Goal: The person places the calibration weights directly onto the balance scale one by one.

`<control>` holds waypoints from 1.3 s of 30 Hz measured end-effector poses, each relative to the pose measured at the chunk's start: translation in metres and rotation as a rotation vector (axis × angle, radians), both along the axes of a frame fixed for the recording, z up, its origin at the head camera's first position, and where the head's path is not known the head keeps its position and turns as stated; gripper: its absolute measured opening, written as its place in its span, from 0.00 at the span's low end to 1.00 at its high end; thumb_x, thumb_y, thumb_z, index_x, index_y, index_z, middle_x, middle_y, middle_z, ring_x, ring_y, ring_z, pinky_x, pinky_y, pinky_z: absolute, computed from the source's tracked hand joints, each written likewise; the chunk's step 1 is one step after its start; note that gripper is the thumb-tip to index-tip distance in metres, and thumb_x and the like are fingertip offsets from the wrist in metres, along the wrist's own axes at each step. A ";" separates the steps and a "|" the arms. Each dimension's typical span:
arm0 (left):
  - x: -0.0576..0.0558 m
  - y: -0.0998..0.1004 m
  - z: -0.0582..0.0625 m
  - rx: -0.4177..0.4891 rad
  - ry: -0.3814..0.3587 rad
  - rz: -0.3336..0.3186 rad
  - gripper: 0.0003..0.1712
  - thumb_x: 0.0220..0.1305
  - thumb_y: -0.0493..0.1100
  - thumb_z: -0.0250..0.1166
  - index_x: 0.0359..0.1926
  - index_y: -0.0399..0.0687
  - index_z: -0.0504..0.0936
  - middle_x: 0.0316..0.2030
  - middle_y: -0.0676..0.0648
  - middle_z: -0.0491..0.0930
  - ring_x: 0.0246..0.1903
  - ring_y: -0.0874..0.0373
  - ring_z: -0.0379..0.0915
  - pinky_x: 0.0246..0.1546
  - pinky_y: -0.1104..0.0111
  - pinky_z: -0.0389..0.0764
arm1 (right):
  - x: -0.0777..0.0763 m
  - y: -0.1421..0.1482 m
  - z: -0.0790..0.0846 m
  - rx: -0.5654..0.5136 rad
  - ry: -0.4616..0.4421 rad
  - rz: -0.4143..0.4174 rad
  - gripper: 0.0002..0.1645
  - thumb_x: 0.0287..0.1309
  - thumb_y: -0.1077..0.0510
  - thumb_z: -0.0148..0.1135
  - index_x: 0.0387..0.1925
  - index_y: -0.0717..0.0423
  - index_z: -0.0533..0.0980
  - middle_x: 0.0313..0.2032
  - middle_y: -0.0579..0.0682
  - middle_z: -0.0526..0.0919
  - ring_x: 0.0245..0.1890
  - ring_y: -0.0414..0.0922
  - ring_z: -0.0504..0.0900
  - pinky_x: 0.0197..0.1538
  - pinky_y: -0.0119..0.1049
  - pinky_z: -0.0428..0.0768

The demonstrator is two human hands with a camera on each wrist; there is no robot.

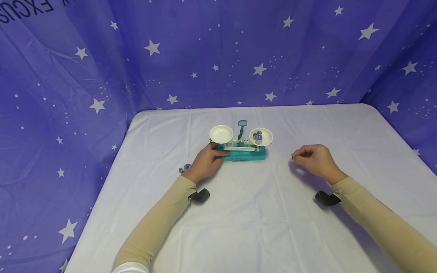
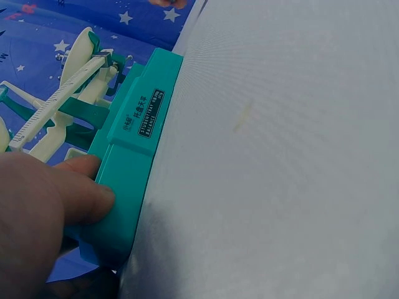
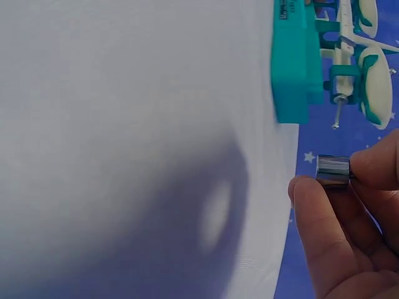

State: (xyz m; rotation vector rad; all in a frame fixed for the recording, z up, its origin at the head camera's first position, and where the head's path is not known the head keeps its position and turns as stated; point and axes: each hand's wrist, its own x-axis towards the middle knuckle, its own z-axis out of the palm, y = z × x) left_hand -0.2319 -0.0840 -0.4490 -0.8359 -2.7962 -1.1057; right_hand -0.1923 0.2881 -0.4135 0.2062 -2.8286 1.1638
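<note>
A teal tray balance [image 1: 250, 154] with two cream pans stands toward the back of the table. My left hand [image 1: 204, 163] grips the left end of its base, with thumb and a finger [image 2: 93, 202] on the teal plastic in the left wrist view. Several metal weights [image 1: 258, 137] sit in the right pan, while the left pan [image 1: 221, 134] is bare. To the right of the balance, my right hand [image 1: 315, 161] pinches a small shiny cylindrical weight [image 3: 333, 168] between thumb and fingertips, apart from the balance.
A few more metal weights [image 1: 186, 167] lie on the white tablecloth [image 1: 239, 235] just left of my left wrist, partly hidden by it. Behind the table hangs a blue curtain [image 1: 218, 49] with stars. Black wrist mounts [image 1: 328, 198] hang under both forearms.
</note>
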 end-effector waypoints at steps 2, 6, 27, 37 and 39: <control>0.000 0.000 0.000 -0.003 -0.003 0.000 0.19 0.67 0.34 0.58 0.54 0.45 0.88 0.69 0.35 0.70 0.71 0.40 0.67 0.73 0.50 0.69 | -0.001 -0.002 0.005 -0.003 -0.008 -0.004 0.05 0.55 0.63 0.69 0.33 0.61 0.88 0.33 0.55 0.91 0.28 0.27 0.81 0.34 0.22 0.79; -0.001 0.000 -0.001 -0.005 -0.011 0.000 0.18 0.67 0.34 0.58 0.54 0.45 0.88 0.69 0.35 0.70 0.71 0.41 0.67 0.73 0.50 0.68 | -0.005 -0.005 0.015 -0.004 -0.016 -0.001 0.06 0.56 0.62 0.69 0.34 0.60 0.88 0.33 0.51 0.91 0.29 0.26 0.81 0.34 0.23 0.80; -0.001 -0.001 -0.002 -0.019 -0.007 0.005 0.18 0.67 0.35 0.59 0.54 0.45 0.88 0.69 0.35 0.71 0.71 0.41 0.67 0.73 0.51 0.68 | -0.029 -0.041 0.062 -0.009 0.005 0.071 0.08 0.59 0.60 0.69 0.37 0.61 0.88 0.38 0.58 0.91 0.30 0.26 0.83 0.36 0.21 0.81; -0.002 0.000 -0.003 -0.013 -0.014 0.006 0.18 0.68 0.35 0.60 0.54 0.45 0.88 0.69 0.35 0.71 0.71 0.41 0.66 0.74 0.51 0.67 | -0.043 -0.065 0.068 -0.004 0.026 0.091 0.07 0.58 0.64 0.67 0.36 0.63 0.88 0.38 0.61 0.90 0.30 0.32 0.82 0.34 0.22 0.81; -0.002 0.000 -0.003 -0.015 -0.015 0.005 0.18 0.68 0.35 0.60 0.54 0.46 0.88 0.69 0.35 0.70 0.72 0.41 0.66 0.74 0.51 0.67 | -0.044 -0.068 0.069 0.005 0.024 0.101 0.07 0.58 0.64 0.66 0.35 0.63 0.88 0.38 0.61 0.90 0.30 0.34 0.82 0.34 0.23 0.80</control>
